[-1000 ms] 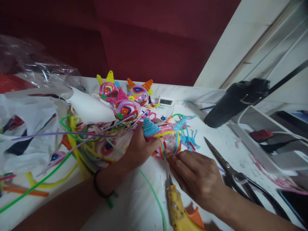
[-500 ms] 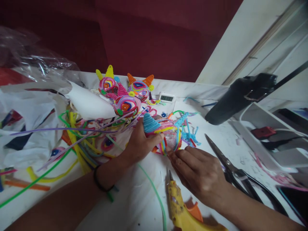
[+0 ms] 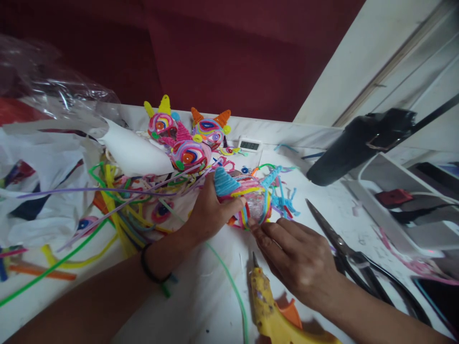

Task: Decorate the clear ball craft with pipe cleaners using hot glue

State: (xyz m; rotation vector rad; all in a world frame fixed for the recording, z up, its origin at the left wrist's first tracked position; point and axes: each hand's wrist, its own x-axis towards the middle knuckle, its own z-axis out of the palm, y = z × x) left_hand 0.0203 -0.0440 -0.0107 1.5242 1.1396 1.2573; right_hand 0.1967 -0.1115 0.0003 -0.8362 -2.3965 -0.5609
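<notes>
My left hand is wrapped round the left side of a horned ball covered in coloured pipe cleaners, its thumb lying across the front. A clear, shiny patch shows between the coloured strips. The ball has a blue horn on the left and a thinner blue one on the right. My right hand is closed, its thumb and forefinger pressed against strips at the ball's lower edge; the fingertips are partly hidden. Below the right hand lies a yellow glue gun, nozzle toward the ball. Large scissors lie to the right.
Several finished horned balls stand at the back beside a small digital clock. Loose pipe cleaners and a white paper roll cover the left. A black cylindrical case and a white bin stand right.
Both hands keep almost the same hold on the ball. The view has shifted very slightly; nothing else visibly differs.
</notes>
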